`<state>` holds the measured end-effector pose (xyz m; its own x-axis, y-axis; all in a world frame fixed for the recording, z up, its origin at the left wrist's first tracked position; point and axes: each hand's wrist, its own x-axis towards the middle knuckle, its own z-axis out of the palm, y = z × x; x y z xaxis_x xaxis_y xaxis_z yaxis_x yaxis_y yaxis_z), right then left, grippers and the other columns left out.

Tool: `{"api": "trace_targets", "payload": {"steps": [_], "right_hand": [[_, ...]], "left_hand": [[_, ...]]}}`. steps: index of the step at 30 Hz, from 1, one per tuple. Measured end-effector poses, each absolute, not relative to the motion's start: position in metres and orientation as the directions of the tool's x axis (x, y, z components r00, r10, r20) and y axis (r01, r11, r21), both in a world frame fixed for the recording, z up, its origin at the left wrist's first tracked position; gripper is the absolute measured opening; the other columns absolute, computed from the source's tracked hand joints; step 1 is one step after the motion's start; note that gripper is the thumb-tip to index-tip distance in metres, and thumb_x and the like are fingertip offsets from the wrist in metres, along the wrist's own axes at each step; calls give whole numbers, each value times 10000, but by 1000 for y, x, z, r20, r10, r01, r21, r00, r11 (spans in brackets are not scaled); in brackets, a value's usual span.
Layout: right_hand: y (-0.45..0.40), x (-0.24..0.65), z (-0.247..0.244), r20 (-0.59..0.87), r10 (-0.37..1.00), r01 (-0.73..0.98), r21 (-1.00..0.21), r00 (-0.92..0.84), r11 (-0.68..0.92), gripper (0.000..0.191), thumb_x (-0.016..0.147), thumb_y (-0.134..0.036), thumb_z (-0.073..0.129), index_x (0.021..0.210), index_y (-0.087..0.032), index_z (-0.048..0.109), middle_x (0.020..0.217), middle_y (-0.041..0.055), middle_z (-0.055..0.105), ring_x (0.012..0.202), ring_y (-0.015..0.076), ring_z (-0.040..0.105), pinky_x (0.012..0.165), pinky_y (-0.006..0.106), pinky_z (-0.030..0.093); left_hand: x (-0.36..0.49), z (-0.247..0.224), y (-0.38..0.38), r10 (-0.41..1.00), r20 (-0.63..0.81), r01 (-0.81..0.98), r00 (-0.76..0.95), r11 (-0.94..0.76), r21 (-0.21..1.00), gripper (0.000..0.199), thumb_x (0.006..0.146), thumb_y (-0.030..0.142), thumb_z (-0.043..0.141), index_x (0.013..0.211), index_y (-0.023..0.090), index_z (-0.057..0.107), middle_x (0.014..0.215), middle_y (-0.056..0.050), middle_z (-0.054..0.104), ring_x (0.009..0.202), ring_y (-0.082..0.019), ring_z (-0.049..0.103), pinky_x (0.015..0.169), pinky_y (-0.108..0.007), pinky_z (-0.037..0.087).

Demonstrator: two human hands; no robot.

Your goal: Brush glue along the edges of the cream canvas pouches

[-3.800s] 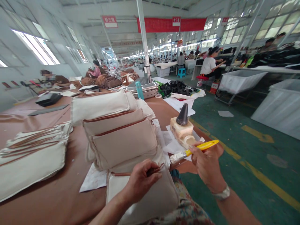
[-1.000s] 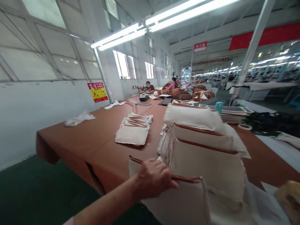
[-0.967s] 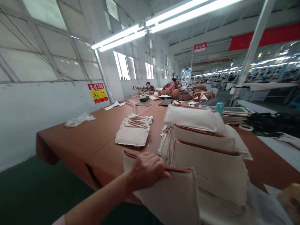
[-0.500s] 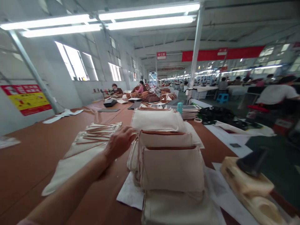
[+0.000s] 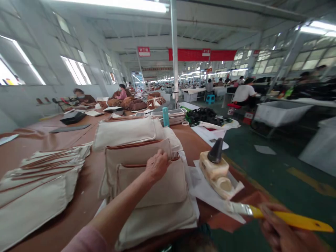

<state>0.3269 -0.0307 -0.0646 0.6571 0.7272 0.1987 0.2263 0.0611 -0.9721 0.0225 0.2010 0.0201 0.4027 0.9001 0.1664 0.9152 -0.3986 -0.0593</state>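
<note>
Our left hand rests half curled atop the near upright pouch, left of the pot, hold unclear; our right hand clasps a brush, bristles pointing left, likely keeping fingers clean.

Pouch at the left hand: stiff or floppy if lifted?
The pouch would probably flex yet roughly hold its shape: its face looks fairly flat, its corners soft. Likely light for its size, as it looks like slim fabric. Probably not very slippery, given the matte surface.
</note>
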Motion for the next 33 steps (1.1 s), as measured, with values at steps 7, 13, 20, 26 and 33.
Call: {"api": "trace_targets", "payload": {"steps": [7, 13, 20, 26, 33], "right_hand": [[12, 372, -64, 416, 816, 687, -726, 402, 31, 353, 953, -532, 529, 958, -213, 678, 776, 53, 670, 632, 238, 617, 584, 325, 465], [60, 366, -88, 375, 909, 713, -687, 180, 142, 273, 930, -412, 527, 907, -225, 725, 884, 60, 720, 795, 275, 669, 746, 354, 494], [52, 374, -87, 389, 910, 728, -665, 143, 169, 294, 980, -413, 524, 974, -213, 739, 854, 56, 716, 737, 253, 675, 725, 343, 509], [18, 376, -80, 447, 893, 748, -610, 52, 261, 256, 960, -428, 569, 948, -239, 740, 957, 77, 707, 870, 267, 675, 776, 354, 528], [9, 375, -81, 504, 836, 731, -651, 215, 204, 359, 974, -535, 555, 943, -220, 726, 947, 87, 710, 867, 283, 670, 809, 387, 526]], "left_hand": [[29, 39, 162, 859, 127, 868, 496, -492, -64, 227, 972, 336, 501, 865, 204, 651, 905, -58, 685, 865, -246, 651, 735, -333, 446], [16, 65, 108, 777, 245, 812, 580, -529, -247, 153, 936, 275, 558, 837, 230, 666, 933, -49, 667, 925, -275, 605, 791, -385, 449], [9, 69, 68, 862, 138, 870, 488, -469, -150, 298, 880, 27, 435, 959, 233, 636, 1051, -36, 644, 868, -219, 668, 625, -295, 464], [20, 71, 77, 903, 31, 900, 429, -425, -97, 266, 888, 33, 419, 952, 222, 595, 901, -34, 646, 833, -232, 686, 640, -288, 448], [21, 57, 97, 885, 173, 889, 431, -450, 86, 231, 999, 367, 432, 958, 286, 644, 914, -11, 643, 831, -211, 664, 612, -262, 379]]}}
